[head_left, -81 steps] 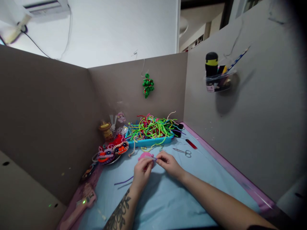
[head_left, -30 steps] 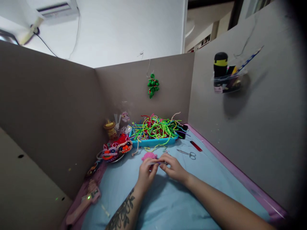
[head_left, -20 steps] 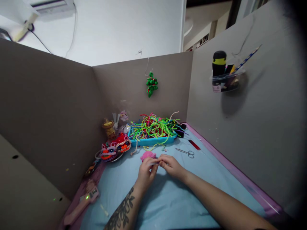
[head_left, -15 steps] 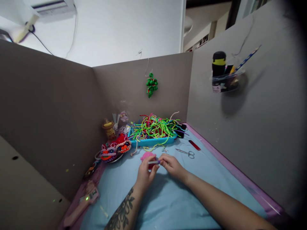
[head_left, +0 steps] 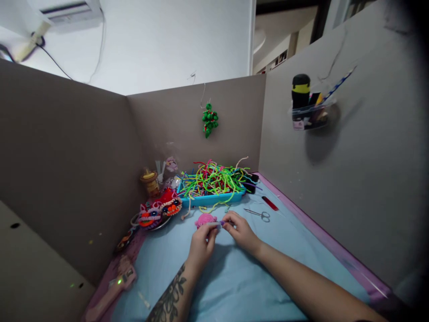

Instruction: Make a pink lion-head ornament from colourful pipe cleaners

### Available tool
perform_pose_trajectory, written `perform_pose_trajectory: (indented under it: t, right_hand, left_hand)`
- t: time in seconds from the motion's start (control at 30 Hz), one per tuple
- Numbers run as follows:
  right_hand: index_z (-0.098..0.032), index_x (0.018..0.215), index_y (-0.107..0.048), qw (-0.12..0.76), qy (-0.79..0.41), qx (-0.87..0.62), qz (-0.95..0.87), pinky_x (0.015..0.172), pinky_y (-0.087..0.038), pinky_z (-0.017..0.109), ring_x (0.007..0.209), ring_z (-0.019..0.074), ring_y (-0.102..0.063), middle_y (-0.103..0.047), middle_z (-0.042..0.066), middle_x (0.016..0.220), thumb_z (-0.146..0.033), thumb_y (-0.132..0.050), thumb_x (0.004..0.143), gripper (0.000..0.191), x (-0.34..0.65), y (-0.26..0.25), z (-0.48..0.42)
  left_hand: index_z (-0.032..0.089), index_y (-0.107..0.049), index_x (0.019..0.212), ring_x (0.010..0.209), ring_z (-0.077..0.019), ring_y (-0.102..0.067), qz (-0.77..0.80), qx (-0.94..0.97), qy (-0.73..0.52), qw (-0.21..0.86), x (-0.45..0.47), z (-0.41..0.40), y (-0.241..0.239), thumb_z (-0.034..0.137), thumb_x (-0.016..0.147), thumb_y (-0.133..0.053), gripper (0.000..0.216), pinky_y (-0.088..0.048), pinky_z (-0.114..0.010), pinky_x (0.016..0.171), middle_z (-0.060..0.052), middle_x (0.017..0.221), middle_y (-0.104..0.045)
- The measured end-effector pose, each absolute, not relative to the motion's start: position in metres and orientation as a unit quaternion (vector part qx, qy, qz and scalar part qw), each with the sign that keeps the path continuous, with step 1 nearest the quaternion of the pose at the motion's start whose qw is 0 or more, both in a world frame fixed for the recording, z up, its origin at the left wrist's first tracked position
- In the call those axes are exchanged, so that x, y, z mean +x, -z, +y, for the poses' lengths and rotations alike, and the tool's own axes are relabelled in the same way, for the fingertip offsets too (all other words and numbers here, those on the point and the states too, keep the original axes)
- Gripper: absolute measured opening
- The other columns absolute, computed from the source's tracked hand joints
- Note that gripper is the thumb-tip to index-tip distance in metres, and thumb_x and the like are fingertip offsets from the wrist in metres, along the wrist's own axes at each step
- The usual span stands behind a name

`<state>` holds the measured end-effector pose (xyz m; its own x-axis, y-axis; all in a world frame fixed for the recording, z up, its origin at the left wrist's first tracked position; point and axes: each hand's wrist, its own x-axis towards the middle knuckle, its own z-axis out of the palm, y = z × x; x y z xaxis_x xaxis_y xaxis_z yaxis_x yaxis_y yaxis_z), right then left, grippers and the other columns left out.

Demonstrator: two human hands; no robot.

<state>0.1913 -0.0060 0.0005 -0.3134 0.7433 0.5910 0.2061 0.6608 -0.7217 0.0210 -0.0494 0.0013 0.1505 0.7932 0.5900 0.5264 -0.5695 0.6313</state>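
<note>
Whitish slim stick (head_left: 215, 223), straight, purple at one end

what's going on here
A person is working with both hands over a blue cloth. The left hand pinches a pale, thin stick, and the right hand has its fingertips at the purple bit on its end. A round pink piece sits just beyond the left hand. Farther back is a blue tray heaped with colourful fuzzy stems; scissors lie to the right.
</note>
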Motion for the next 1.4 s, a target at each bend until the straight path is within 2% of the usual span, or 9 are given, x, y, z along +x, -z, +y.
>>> perform_pose_trajectory:
  t: [0.2, 0.53, 0.7, 0.9, 1.2, 1.3, 1.4]
  right_hand:
    - [-0.019, 0.078, -0.054, 0.501, -0.283, -0.318, -0.753, 0.064, -0.039, 0.025, 0.074, 0.0156, -0.05, -0.054, 0.001, 0.077, -0.019, -0.056, 0.081, 0.004, 0.189, 0.002, -0.007]
    - [-0.02, 0.07, -0.05, 0.523, -0.242, -0.332, -0.746, 0.065, -0.039, 0.026, 0.071, 0.0153, -0.05, -0.053, 0.0, 0.072, -0.011, -0.056, 0.074, 0.012, 0.185, 0.002, -0.009]
    - [-0.021, 0.066, -0.043, 0.519, -0.203, -0.333, -0.76, 0.059, -0.037, 0.024, 0.064, 0.0136, -0.046, -0.049, -0.001, 0.069, -0.005, -0.053, 0.071, 0.018, 0.183, 0.009, -0.011]
    - [-0.021, 0.071, -0.045, 0.515, -0.127, -0.311, -0.789, 0.062, -0.042, 0.025, 0.068, 0.0151, -0.052, -0.054, 0.002, 0.074, -0.007, -0.051, 0.075, 0.016, 0.183, 0.014, -0.013]
    - [-0.021, 0.073, -0.045, 0.507, 0.013, -0.289, -0.812, 0.061, -0.044, 0.026, 0.068, 0.0173, -0.057, -0.058, 0.005, 0.073, -0.008, -0.047, 0.081, 0.014, 0.182, 0.01, -0.017]
    - [-0.021, 0.073, -0.046, 0.506, 0.017, -0.286, -0.814, 0.061, -0.044, 0.027, 0.068, 0.0175, -0.057, -0.057, 0.005, 0.073, -0.007, -0.046, 0.08, 0.015, 0.181, 0.009, -0.017]
    - [-0.02, 0.076, -0.048, 0.499, -0.039, -0.291, -0.816, 0.063, -0.044, 0.026, 0.07, 0.0167, -0.056, -0.056, 0.004, 0.075, -0.006, -0.048, 0.077, 0.015, 0.181, 0.008, -0.017]
  left_hand:
    - [0.018, -0.065, 0.093, 0.064, -0.0143, -0.058, 0.447, 0.747, -0.473, 0.135, 0.022, -0.05, -0.003, 0.023, 0.087, -0.05, 0.017, -0.045, -0.025, 0.062, -0.005, 0.08, -0.068]
    - [0.018, -0.068, 0.094, 0.076, -0.0167, -0.063, 0.419, 0.748, -0.486, 0.17, 0.023, -0.047, 0.0, 0.025, 0.087, -0.05, 0.02, -0.049, -0.026, 0.066, -0.008, 0.088, -0.07]
    - [0.017, -0.07, 0.088, 0.074, -0.017, -0.065, 0.431, 0.72, -0.505, 0.201, 0.024, -0.045, -0.001, 0.025, 0.082, -0.058, 0.016, -0.05, -0.026, 0.066, -0.007, 0.084, -0.072]
    - [0.017, -0.072, 0.079, 0.072, -0.0184, -0.067, 0.443, 0.681, -0.528, 0.246, 0.026, -0.043, -0.004, 0.025, 0.077, -0.063, 0.012, -0.052, -0.027, 0.067, -0.006, 0.076, -0.073]
    - [0.015, -0.071, 0.07, 0.061, -0.0175, -0.065, 0.466, 0.643, -0.541, 0.277, 0.032, -0.044, -0.008, 0.023, 0.072, -0.065, 0.011, -0.051, -0.025, 0.059, -0.005, 0.066, -0.072]
    - [0.015, -0.071, 0.069, 0.061, -0.0172, -0.065, 0.469, 0.645, -0.538, 0.274, 0.034, -0.043, -0.007, 0.022, 0.071, -0.064, 0.01, -0.052, -0.025, 0.058, -0.005, 0.066, -0.071]
    - [0.015, -0.07, 0.07, 0.061, -0.0174, -0.065, 0.463, 0.641, -0.549, 0.272, 0.032, -0.043, -0.005, 0.022, 0.071, -0.064, 0.01, -0.052, -0.026, 0.058, -0.005, 0.066, -0.071]
